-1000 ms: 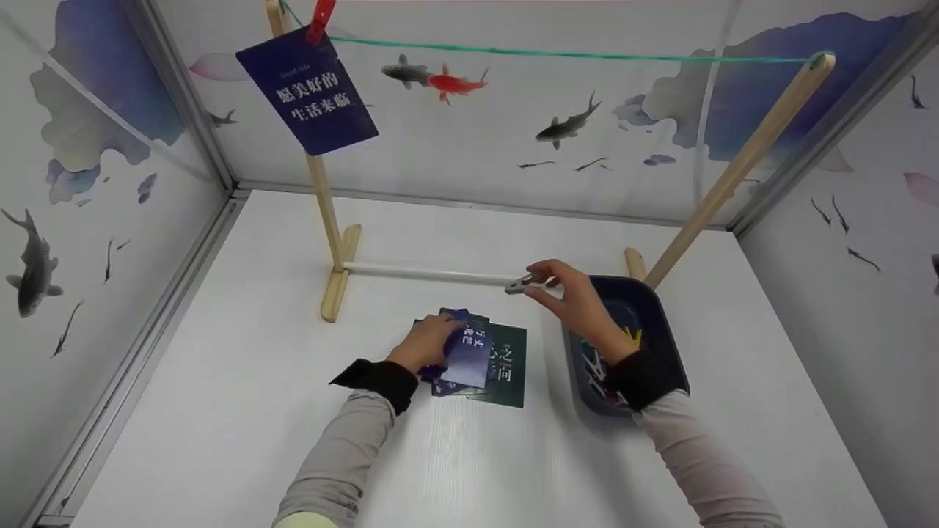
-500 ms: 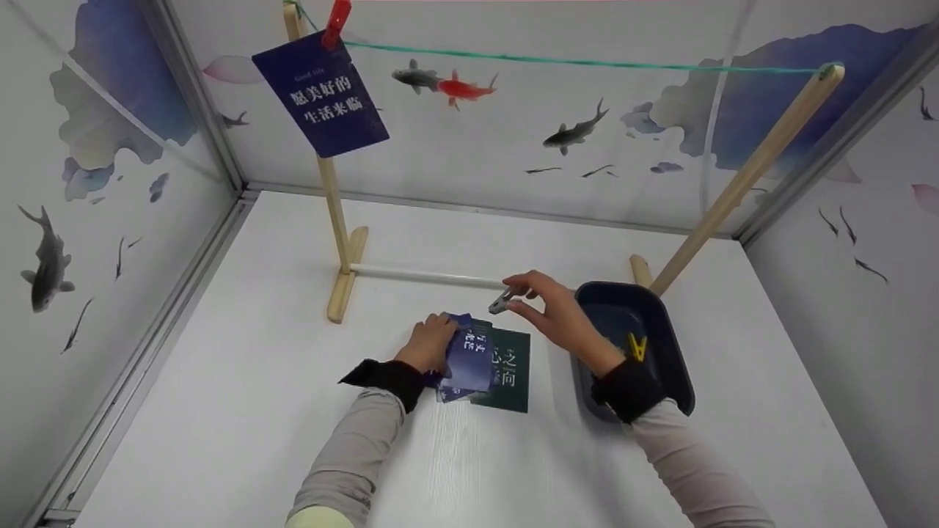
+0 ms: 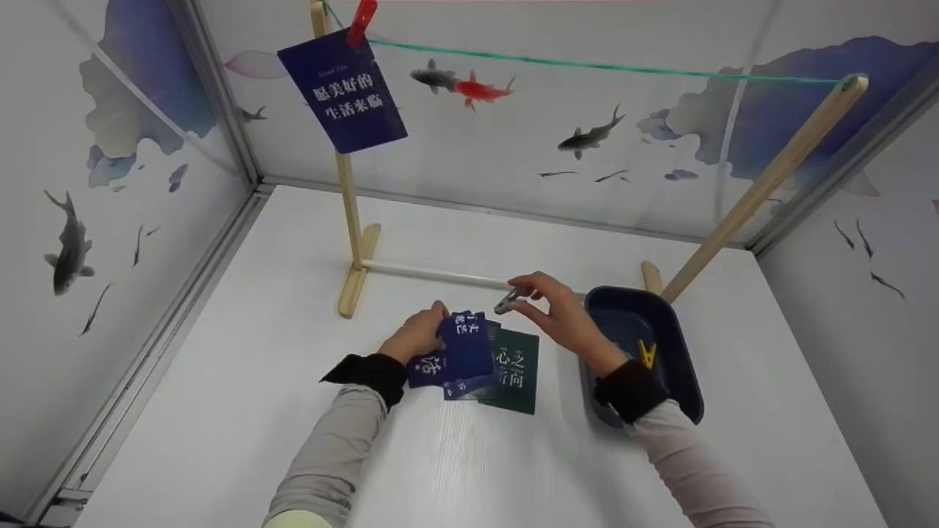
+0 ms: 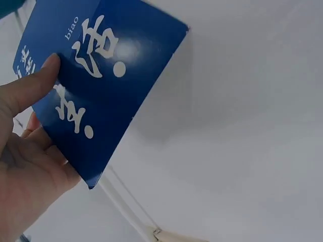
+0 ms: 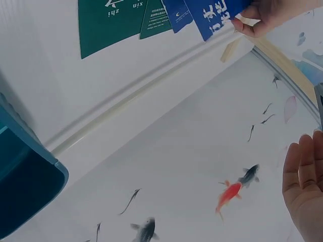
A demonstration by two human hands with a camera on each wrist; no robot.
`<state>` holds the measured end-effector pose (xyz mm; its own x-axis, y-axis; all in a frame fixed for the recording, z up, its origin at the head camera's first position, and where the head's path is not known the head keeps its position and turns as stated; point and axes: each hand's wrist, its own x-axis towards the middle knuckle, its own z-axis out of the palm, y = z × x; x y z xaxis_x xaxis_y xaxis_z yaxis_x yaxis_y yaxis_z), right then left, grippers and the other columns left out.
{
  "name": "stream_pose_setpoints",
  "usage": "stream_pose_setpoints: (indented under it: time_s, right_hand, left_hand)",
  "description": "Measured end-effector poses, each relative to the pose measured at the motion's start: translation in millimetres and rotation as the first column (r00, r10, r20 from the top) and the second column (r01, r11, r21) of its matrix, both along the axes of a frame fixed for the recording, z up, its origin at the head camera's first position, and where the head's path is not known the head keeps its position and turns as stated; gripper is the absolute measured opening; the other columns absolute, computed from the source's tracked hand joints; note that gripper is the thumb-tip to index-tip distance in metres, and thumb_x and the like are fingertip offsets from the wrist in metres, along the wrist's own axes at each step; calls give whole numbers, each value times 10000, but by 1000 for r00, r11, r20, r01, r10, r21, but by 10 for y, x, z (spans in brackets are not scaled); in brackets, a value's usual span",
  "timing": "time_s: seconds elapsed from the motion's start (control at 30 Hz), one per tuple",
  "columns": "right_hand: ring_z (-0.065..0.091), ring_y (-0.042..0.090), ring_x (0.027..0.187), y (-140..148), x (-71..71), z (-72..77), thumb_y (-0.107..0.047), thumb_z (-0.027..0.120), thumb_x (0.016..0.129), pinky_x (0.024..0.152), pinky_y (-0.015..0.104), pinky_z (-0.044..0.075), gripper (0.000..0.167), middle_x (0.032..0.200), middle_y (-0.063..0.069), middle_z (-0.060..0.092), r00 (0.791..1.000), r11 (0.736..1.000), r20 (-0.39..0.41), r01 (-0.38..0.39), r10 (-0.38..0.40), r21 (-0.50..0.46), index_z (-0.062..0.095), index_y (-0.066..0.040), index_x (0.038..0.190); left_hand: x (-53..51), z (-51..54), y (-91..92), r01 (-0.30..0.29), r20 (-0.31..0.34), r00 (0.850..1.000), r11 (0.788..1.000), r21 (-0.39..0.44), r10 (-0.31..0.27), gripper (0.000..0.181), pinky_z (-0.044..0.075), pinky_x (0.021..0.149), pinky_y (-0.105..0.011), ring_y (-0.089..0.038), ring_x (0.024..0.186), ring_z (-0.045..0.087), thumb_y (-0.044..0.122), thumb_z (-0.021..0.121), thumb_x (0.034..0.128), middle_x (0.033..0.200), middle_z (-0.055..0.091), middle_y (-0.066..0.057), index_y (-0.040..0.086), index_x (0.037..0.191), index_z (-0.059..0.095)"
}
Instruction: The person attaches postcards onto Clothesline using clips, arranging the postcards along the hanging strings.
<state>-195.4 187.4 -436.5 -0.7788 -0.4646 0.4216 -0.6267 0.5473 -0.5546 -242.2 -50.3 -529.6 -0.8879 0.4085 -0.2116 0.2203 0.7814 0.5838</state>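
Note:
My left hand (image 3: 412, 336) pinches overlapping dark blue cards (image 3: 469, 356) with white lettering. In the left wrist view, the thumb lies over a blue card (image 4: 128, 85) and the other fingers are behind it; how many cards it holds I cannot tell. Under and beside them, a dark green card (image 3: 519, 389) lies on the table with others partly covered. Just above and right of the cards, my right hand (image 3: 561, 315) holds a grey clothespin (image 3: 506, 301) between thumb and fingertips. Only a bit of that clothespin shows at the right wrist view's edge.
At the right, below my right forearm, stands a dark blue basin (image 3: 689, 381) with a yellow clothespin (image 3: 646, 355) inside. Behind, a wooden rack (image 3: 763, 191) carries a green cord (image 3: 587, 64). A red clothespin (image 3: 361, 22) holds a blue card (image 3: 348, 95) near its left end.
My left hand has drawn blue cards up and leftward off the pile, and another lettered card now shows under its fingers. The right hand has turned the clothespin and brought it slightly lower, nearer the cards.

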Motion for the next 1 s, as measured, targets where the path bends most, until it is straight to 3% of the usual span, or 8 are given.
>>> stream_pose_setpoints:
  time_s: [0.03, 0.13, 0.2, 0.23, 0.37, 0.53, 0.8, 1.0]
  right_hand:
    - [600, 229, 907, -4, -6, 2, -119, 626, 896, 789, 450, 510, 303, 994, 88, 639, 1000, 1000, -2, -4, 4, 0, 577, -36, 1183]
    - [595, 201, 895, -17, -35, 17, -114, 602, 911, 785, 411, 512, 293, 982, 87, 634, 1000, 1000, -9, -19, 19, 0, 571, -29, 1190]
    - [592, 194, 886, -28, -66, 44, -104, 586, 920, 781, 377, 513, 284, 971, 90, 627, 999, 1000, -24, -27, 27, -3, 571, -21, 1191]
    - [589, 190, 885, -33, -84, 64, -103, 577, 924, 780, 361, 511, 283, 971, 90, 621, 999, 1000, -34, -30, 30, 0, 571, -20, 1195]
    - [585, 196, 891, -67, -166, 198, -87, 569, 925, 774, 347, 508, 293, 974, 97, 606, 995, 999, -90, -46, 46, 5, 569, -14, 1209]
    - [597, 241, 907, -144, -264, 421, -83, 634, 882, 786, 356, 503, 367, 978, 124, 623, 995, 999, -103, -23, 19, -43, 558, 10, 1228]
    - [613, 144, 890, -345, -500, 793, -59, 697, 826, 803, 209, 485, 331, 978, 168, 660, 992, 968, -81, 70, -92, -240, 596, 53, 1120]
    - [565, -54, 864, -505, -677, 1122, -33, 664, 854, 778, 140, 469, 279, 983, 199, 651, 990, 948, -121, 30, -72, -318, 594, 83, 1098]
  left_hand:
    - [-97, -132, -52, 18, -28, 999, 999, 43, -16, 392, 446, 970, -402, -315, 1082, 581, 68, 730, 797, 1121, 633, -171, 26, 1133, 532]
    - [-302, -301, -174, 55, -84, 995, 993, 103, -46, 334, 460, 927, -346, -248, 1022, 593, 174, 735, 810, 1066, 647, -109, 49, 1096, 616]
    - [-366, -271, -243, 58, -103, 994, 984, 169, -40, 299, 472, 879, -349, -236, 950, 602, 205, 731, 817, 1010, 654, -101, 46, 1053, 641]
    - [-368, -214, -274, 58, -119, 992, 976, 211, -33, 275, 478, 851, -354, -237, 911, 608, 208, 724, 823, 978, 657, -104, 38, 1025, 646]
    - [-169, 356, -299, -25, -98, 993, 926, 376, 66, 177, 485, 834, -443, -316, 878, 625, 66, 660, 852, 946, 662, -203, -57, 977, 631]
    - [-67, 748, -284, -122, -126, 965, 815, 567, 232, 185, 503, 820, -416, -337, 890, 638, 25, 623, 877, 962, 665, -249, -104, 1009, 605]
    - [-141, 1213, -241, -234, -153, 851, 624, 746, 502, 214, 516, 779, -390, -343, 880, 647, 31, 640, 866, 958, 672, -264, -108, 1023, 597]
    - [-201, 1535, -204, -267, -139, 788, 536, 801, 600, 222, 519, 802, -367, -324, 931, 653, 50, 638, 872, 1008, 675, -241, -87, 1041, 594]
